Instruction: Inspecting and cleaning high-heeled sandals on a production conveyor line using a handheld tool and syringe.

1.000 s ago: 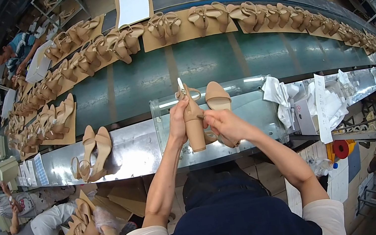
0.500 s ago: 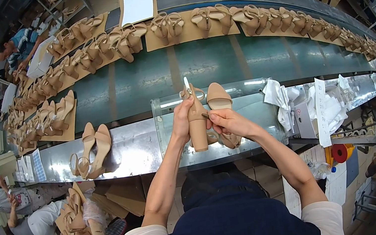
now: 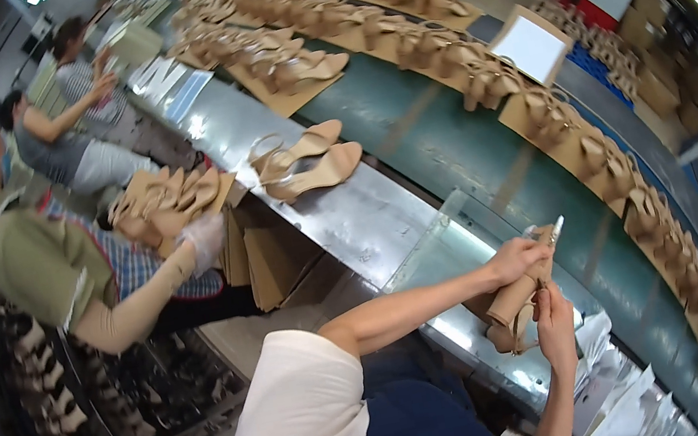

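A tan block-heeled sandal hangs over the near edge of the bench, heel pointing toward me. My left hand is wrapped round it, and a white piece sticks up at its strap end. Against the sandal's side, by the top of the heel, the fingers of my right hand are pinched; whatever they grip is too small to make out. Below my hands another tan sandal lies on the glass sheet, partly hidden.
A pair of sandals rests on the metal bench to the left. Beyond runs a green conveyor lined with sandals on cardboard. White paper lies crumpled at right. A gloved co-worker holds sandals on card nearby.
The view has swung toward the left, bringing the co-workers closer in. My two hands keep hold at the same sandal, which now appears farther right and tilted.
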A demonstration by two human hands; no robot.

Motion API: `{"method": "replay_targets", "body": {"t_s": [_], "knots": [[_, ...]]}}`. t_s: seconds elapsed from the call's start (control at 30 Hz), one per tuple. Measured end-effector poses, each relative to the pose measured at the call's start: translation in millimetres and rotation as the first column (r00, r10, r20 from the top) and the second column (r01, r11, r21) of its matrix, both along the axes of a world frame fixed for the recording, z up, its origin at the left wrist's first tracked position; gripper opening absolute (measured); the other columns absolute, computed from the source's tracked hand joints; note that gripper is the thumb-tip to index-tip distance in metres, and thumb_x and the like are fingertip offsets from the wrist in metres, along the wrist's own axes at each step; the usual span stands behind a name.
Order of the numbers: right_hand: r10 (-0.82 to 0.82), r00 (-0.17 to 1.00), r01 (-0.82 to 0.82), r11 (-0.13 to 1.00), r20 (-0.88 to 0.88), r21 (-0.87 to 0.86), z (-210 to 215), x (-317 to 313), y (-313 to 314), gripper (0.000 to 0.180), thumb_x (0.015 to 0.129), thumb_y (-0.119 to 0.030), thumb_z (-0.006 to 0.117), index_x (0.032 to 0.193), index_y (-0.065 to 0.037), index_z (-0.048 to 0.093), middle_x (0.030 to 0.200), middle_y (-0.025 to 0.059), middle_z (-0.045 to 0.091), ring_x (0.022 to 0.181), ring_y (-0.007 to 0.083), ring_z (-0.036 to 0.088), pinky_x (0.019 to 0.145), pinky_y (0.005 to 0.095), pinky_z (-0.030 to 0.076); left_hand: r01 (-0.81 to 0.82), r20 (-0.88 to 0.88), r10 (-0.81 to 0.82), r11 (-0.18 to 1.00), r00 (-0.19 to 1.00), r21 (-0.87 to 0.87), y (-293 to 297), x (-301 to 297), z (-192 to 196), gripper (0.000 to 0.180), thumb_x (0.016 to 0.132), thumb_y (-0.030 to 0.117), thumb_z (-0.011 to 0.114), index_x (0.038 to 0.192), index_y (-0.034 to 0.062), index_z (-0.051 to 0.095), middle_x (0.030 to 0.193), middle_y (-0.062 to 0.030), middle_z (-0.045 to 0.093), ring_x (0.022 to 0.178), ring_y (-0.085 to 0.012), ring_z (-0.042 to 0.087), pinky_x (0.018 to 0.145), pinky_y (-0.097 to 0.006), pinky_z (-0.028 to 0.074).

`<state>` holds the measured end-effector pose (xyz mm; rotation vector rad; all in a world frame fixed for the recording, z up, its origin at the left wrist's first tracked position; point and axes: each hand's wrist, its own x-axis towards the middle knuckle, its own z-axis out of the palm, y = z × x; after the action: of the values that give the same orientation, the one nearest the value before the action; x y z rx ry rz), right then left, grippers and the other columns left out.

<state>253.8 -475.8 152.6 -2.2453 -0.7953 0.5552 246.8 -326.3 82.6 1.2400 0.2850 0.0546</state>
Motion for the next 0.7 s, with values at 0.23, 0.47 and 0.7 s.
{"method": "replay_targets", "body": {"t_s": [0.23, 0.47, 0.7], "knots": [[0.111, 0.991, -0.099, 0.985, -0.080, 0.138, -6.7, 5.6, 10.0, 0.038, 0.096, -0.029, 0.035, 0.075, -0.001, 0.049, 0.054, 0.0036, 0.048, 0.049, 0.0128, 0.043, 0.048, 0.0289, 0.034, -0.094, 0.031, 0.095, 0.995, 0.995, -0.021, 7.9, -13.2, -3.0, 0.041, 0.080, 0.039, 0.057, 0.082, -0.0012, 0.063, 0.078, -0.0088, 0.062, 0.072, -0.0137, 0.057, 0.065, -0.027, 0.045], [0.081, 0.997, -0.081, 0.995, -0.014, -0.052, 6.7, 9.6, 15.2, 0.043, 0.096, -0.033, 0.034, 0.075, 0.000, 0.052, 0.053, 0.0097, 0.050, 0.051, 0.0207, 0.049, 0.052, 0.0346, 0.039, -0.108, 0.060, 0.109, 0.994, 0.992, -0.024, 5.7, -10.1, -10.5, 0.041, 0.081, 0.040, 0.055, 0.082, -0.0003, 0.062, 0.075, -0.0095, 0.062, 0.068, -0.0147, 0.058, 0.061, -0.028, 0.046], [0.073, 0.995, -0.063, 0.986, 0.064, -0.152, 26.4, -7.7, 14.6, 0.038, 0.095, -0.030, 0.037, 0.078, -0.001, 0.054, 0.051, 0.0094, 0.050, 0.049, 0.0203, 0.050, 0.052, 0.0338, 0.040, -0.055, 0.032, 0.054, 0.998, 0.998, 0.039, 2.4, -16.4, -6.2, 0.044, 0.079, 0.044, 0.056, 0.082, 0.0002, 0.063, 0.075, -0.0093, 0.062, 0.069, -0.0141, 0.057, 0.063, -0.028, 0.046]]}}
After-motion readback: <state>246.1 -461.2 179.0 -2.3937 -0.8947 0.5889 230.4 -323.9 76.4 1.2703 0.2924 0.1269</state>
